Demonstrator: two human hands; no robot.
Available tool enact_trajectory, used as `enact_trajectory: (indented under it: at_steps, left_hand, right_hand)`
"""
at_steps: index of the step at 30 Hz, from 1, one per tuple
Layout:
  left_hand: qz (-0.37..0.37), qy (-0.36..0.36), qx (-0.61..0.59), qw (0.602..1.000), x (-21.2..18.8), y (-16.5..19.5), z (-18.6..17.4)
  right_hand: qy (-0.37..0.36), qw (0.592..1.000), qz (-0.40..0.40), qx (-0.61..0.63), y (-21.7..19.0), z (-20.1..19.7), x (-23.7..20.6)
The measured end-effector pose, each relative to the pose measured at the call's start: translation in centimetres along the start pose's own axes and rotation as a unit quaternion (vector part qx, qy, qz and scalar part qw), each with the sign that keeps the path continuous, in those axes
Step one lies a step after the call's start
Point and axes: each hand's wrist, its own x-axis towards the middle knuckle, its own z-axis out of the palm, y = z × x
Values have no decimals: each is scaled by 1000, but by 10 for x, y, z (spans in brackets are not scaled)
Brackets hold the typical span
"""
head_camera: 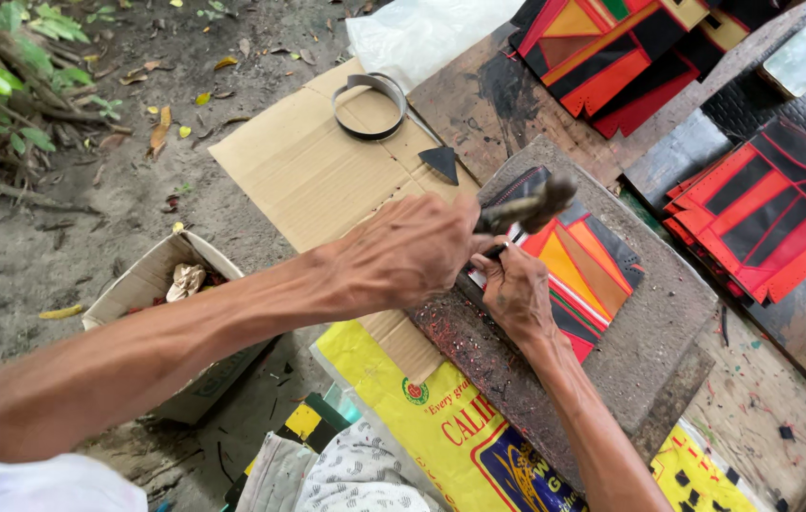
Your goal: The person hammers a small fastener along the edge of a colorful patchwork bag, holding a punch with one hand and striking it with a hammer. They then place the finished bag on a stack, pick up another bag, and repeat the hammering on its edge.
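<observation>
Yellow printed sacking (441, 427) lies nearest the person, spread under the edge of a rough grey slab (640, 341), with a patterned white cloth (356, 474) bunched just beside it. On the slab rests a stitched panel of red, orange and black pieces (583, 270). The right hand (517, 289) lies on the panel's near left edge, fingers curled down against it, pressing or pinching something too small to make out. The left hand (408, 251) reaches across from the left and is closed round the handle of a dark tool (531, 204), blurred, raised just above the panel's far corner; whether it is a hammer or a mallet cannot be told.

Left of the arms, on bare earth, stands an open cardboard box (152, 280) with scraps inside. Beyond the hands a flat sheet of cardboard (299, 166) carries a bent metal band (370, 104) and a small dark triangular piece (441, 161). Farther right, a stack of red and black panels (763, 213) sits on dark matting, and another stack (612, 57) lies on a stained board at the top. Clear plastic (417, 33) lies at the far edge, and green leaves (5, 76) show at the far left.
</observation>
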Motion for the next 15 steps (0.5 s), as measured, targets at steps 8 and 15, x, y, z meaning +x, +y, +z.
enact_trajectory:
  at_steps: [8,15]
  left_hand:
    - [130,163,-154,966,-2,14,-2]
    - [-85,-71,-13,994,-9,-21,6]
  right_hand:
    - [-10,995,21,-99,7,1,-2]
    - [-10,994,42,-96,-8,3,4]
